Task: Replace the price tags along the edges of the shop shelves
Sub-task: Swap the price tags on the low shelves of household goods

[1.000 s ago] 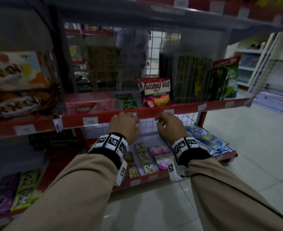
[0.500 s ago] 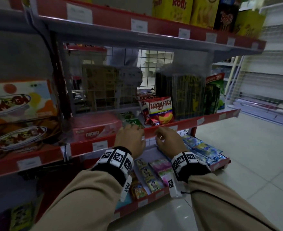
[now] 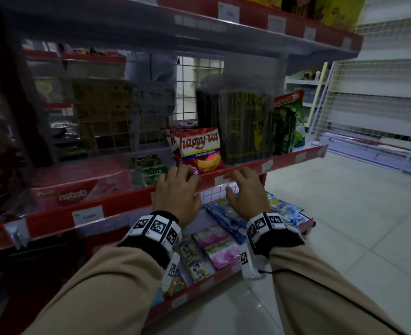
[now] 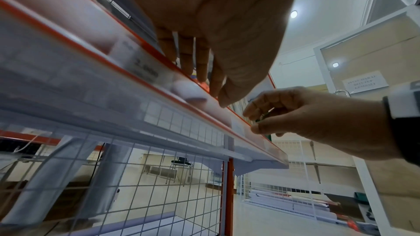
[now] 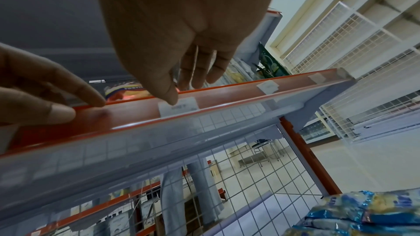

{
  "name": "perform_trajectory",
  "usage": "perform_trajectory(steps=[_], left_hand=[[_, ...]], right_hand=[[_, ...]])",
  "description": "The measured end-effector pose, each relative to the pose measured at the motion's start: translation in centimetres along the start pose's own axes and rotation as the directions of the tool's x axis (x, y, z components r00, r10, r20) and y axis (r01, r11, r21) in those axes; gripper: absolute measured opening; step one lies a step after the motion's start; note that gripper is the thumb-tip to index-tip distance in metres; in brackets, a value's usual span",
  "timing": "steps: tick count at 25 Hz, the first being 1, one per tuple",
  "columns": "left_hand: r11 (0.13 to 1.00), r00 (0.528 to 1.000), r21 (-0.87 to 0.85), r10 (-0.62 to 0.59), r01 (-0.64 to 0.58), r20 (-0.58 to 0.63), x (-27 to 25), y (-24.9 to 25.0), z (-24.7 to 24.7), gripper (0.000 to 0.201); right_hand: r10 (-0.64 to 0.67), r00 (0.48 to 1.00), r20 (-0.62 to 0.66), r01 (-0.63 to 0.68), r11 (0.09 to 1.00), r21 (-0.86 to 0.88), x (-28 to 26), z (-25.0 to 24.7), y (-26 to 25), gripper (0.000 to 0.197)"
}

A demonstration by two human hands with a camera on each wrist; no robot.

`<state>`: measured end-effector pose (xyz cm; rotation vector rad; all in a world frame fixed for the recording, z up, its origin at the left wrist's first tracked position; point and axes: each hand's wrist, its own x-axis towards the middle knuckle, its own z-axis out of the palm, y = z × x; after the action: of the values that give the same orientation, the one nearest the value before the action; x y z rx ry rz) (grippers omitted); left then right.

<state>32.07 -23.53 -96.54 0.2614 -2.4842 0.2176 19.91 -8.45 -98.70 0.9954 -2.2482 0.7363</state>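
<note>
The middle shelf has a red edge strip (image 3: 127, 201) under a clear cover, with white price tags in it. My left hand (image 3: 175, 189) grips the strip, fingers over its top and thumb (image 5: 56, 114) pressed on its front. Just to the right, my right hand (image 3: 245, 187) pinches the strip's top at one price tag (image 3: 221, 180), thumb tip on the tag (image 5: 178, 107) and fingers curled behind the edge. The left wrist view shows the right hand (image 4: 284, 114) from below. More tags sit left (image 3: 88, 215) and right (image 3: 267, 164) along the strip.
A red chips bag (image 3: 199, 151), a pink wafer box (image 3: 78, 189) and tall dark packets (image 3: 245, 126) stand just behind the strip. The upper shelf (image 3: 272, 37) overhangs. Sachets (image 3: 214, 245) lie on the low shelf under my wrists. Tiled floor (image 3: 344, 226) is at the right.
Both hands stay at the same spot on the strip. The head view has tilted up and drawn closer, bringing the upper shelf into sight.
</note>
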Motion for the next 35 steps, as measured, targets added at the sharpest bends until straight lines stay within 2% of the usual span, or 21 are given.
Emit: perform_trajectory(steps=[5,8,13,15,17,22,26,28,32,35], left_hand=[[0.988,0.987,0.082,-0.122,0.131,-0.108,1.6,3.5,2.4,0.046],[0.969,0.966,0.124,-0.193,0.215,-0.171,2.2,4.6,3.3,0.048],[0.93,0.94,0.195,-0.272,0.312,-0.206,2.7,5.7,4.2,0.052],[0.911,0.927,0.218,-0.304,0.351,-0.22,2.8,6.3,4.3,0.052],[0.888,0.913,0.238,-0.345,0.393,-0.218,2.7,7.2,4.2,0.051],[0.833,0.883,0.295,-0.433,0.468,-0.181,2.8,9.4,3.7,0.051],[0.796,0.849,0.298,-0.509,0.527,-0.142,2.9,11.1,3.7,0.056],[0.791,0.846,0.309,-0.522,0.528,-0.107,2.8,11.9,3.6,0.058],[0.815,0.87,0.318,-0.487,0.485,-0.08,3.3,12.2,2.7,0.052],[0.826,0.884,0.335,-0.463,0.454,-0.056,3.5,11.9,2.2,0.046]], right_hand=[[-0.175,0.982,-0.074,0.17,0.983,-0.063,1.3,0.1,4.9,0.024],[-0.294,0.946,-0.135,0.297,0.955,0.003,2.5,0.6,6.8,0.019],[-0.449,0.866,-0.222,0.47,0.881,0.051,4.1,1.8,9.0,0.018],[-0.443,0.858,-0.259,0.477,0.875,0.082,4.0,2.4,9.7,0.02],[-0.409,0.875,-0.258,0.449,0.886,0.119,3.7,2.9,9.7,0.022],[-0.325,0.932,-0.158,0.349,0.923,0.163,3.8,2.3,8.8,0.033],[-0.356,0.931,-0.087,0.365,0.919,0.147,4.9,1.6,8.8,0.037],[-0.39,0.919,-0.051,0.393,0.909,0.136,5.2,1.4,9.0,0.036],[-0.429,0.903,0.001,0.425,0.893,0.147,5.8,1.1,9.4,0.035],[-0.456,0.889,-0.039,0.45,0.857,0.249,6.5,1.1,9.2,0.028]])
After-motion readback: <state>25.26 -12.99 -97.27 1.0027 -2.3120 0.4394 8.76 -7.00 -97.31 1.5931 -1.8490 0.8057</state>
